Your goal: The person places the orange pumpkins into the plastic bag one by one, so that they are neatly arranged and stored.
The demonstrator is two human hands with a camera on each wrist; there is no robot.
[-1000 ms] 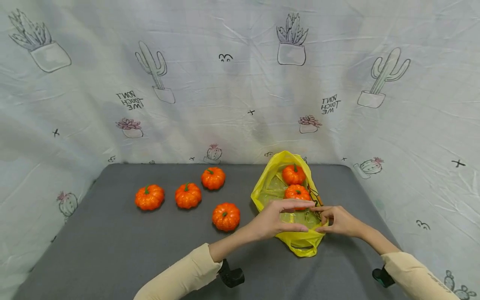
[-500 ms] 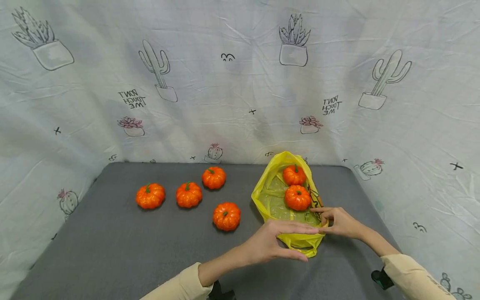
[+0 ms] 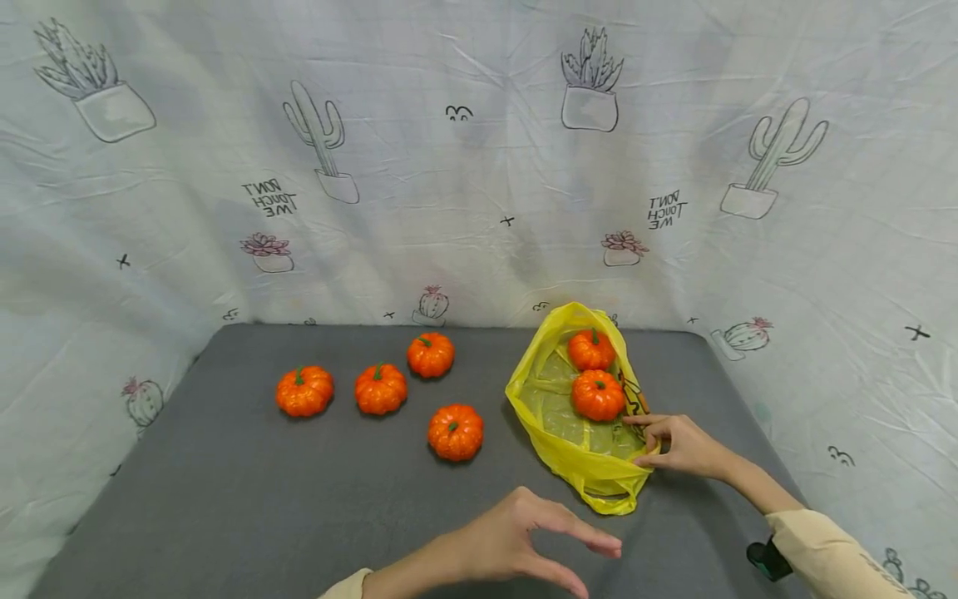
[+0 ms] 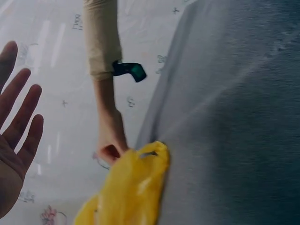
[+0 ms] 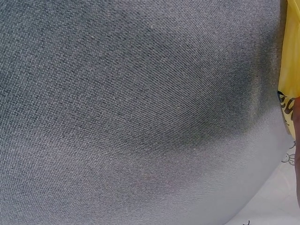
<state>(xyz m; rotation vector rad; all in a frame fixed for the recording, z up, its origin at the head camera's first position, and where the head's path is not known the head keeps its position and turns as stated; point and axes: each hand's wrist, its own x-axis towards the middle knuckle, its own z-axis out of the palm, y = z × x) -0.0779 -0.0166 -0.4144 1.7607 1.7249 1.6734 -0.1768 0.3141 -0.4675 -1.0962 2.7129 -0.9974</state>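
A yellow plastic bag (image 3: 557, 453) lies with its mouth spread wide on the right of the table. Inside it sit two small orange pumpkins, one at the back (image 3: 591, 349) and one in front (image 3: 598, 395). My right hand (image 3: 684, 449) pinches the bag's rim at its right side, thumb and fingers together; the left wrist view shows this hand at the yellow plastic (image 4: 136, 187) too. Nearer the front edge, my left hand (image 3: 516, 537) hovers with nothing in it, thumb and fingers spread apart. Its spread fingers (image 4: 21, 112) also show in the left wrist view.
Several more pumpkins rest on the grey table (image 3: 224, 499) left of the bag: one far left (image 3: 304, 391), one beside it (image 3: 380, 388), one at the back (image 3: 430, 355) and one closest to the bag (image 3: 456, 433). A white printed curtain (image 3: 449, 166) stands behind.
My left hand has drawn back from over the bag's mouth toward the front edge, its fingers still apart. My right hand stays at the bag's rim.
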